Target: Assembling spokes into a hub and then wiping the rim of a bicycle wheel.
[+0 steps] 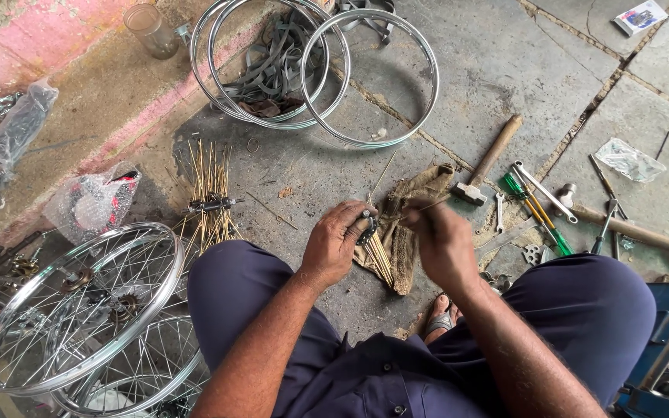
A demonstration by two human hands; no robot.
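Note:
My left hand (334, 241) grips a small dark wheel hub (367, 227) with a bunch of thin brass-coloured spokes (381, 259) hanging from it toward my knees. My right hand (439, 236) pinches a single spoke (420, 207) just right of the hub, its tip pointing at the hub flange. Both hands hover over a dirty brown rag (412, 213) lying on the stone floor between my knees.
Loose spokes and another hub (210, 203) lie to the left. Laced wheels (79, 310) are stacked at lower left, bare chrome rims (369, 77) at the top. A hammer (485, 162), wrenches (543, 190), a green screwdriver (536, 213) and a second hammer (621, 226) lie to the right.

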